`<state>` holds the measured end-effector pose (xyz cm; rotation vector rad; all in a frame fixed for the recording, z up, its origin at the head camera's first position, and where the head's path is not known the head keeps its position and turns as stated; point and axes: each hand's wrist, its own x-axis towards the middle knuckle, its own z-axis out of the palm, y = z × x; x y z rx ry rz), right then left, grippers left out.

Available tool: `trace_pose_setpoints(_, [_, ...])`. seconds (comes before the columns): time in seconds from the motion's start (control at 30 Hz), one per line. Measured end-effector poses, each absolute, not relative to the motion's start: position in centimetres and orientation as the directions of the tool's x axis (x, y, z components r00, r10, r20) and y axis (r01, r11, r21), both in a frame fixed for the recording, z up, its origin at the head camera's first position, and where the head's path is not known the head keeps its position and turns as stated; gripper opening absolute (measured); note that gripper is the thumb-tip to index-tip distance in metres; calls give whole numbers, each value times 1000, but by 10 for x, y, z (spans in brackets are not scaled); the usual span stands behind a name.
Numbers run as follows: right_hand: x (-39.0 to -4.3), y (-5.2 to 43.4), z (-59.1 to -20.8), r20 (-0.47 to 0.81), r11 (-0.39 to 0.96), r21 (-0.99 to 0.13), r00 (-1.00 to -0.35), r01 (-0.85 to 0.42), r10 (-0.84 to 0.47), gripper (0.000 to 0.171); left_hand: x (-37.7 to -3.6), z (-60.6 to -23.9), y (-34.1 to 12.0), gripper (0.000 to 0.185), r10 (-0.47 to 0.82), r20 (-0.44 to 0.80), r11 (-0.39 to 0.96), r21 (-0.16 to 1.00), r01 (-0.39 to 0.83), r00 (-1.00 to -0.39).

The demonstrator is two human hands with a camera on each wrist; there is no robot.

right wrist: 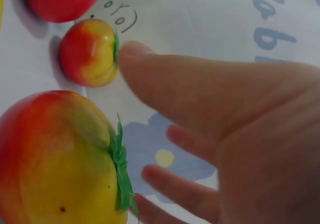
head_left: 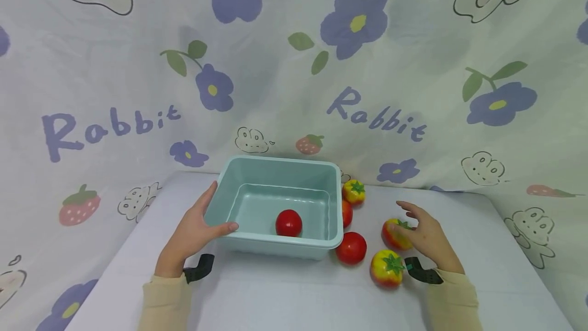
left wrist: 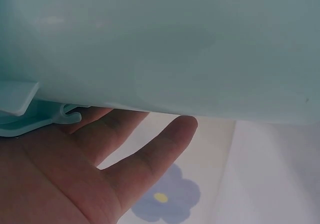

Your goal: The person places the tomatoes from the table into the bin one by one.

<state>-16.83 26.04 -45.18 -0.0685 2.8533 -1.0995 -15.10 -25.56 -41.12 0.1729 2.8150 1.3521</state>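
Note:
A teal plastic bin (head_left: 239,180) stands on the table with one red tomato (head_left: 289,222) inside. My left hand (head_left: 220,208) holds the bin's near left corner, thumb over the front rim and fingers along the outer wall. The left wrist view shows those fingers (left wrist: 150,149) straight under the bin wall (left wrist: 175,44). My right hand (head_left: 404,218) hovers with spread fingers at a red-yellow tomato (head_left: 394,235), touching or nearly touching it. Up close, that tomato (right wrist: 60,154) lies beside my relaxed fingers (right wrist: 200,94), which do not wrap it.
More tomatoes lie right of the bin: a yellow-red one (head_left: 353,191) at the back, a red one (head_left: 347,213) partly hidden by the bin wall, a red one (head_left: 351,247) in front, and a yellow-red one (head_left: 387,268) nearest me. A printed cloth covers the table and backdrop.

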Motion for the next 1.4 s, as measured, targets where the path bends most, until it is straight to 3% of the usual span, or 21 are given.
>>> trace_pose_setpoints(0.2, [-169,262,-456,-152,772,-636,-982,11,-111,82,-152,-413,-256,116,105,37,624,776,95,-994])
trace_pose_setpoints(0.6, [-171,264,-460,-260,805,-590,-958,61,-118,81,-151,-414,-256,116,107,49,614,782,105,-993])
trace_pose_setpoints(1.4, [-168,251,-449,-94,800,-600,-992,-13,-87,81,-152,-416,-257,116,99,40,599,795,92,-994])
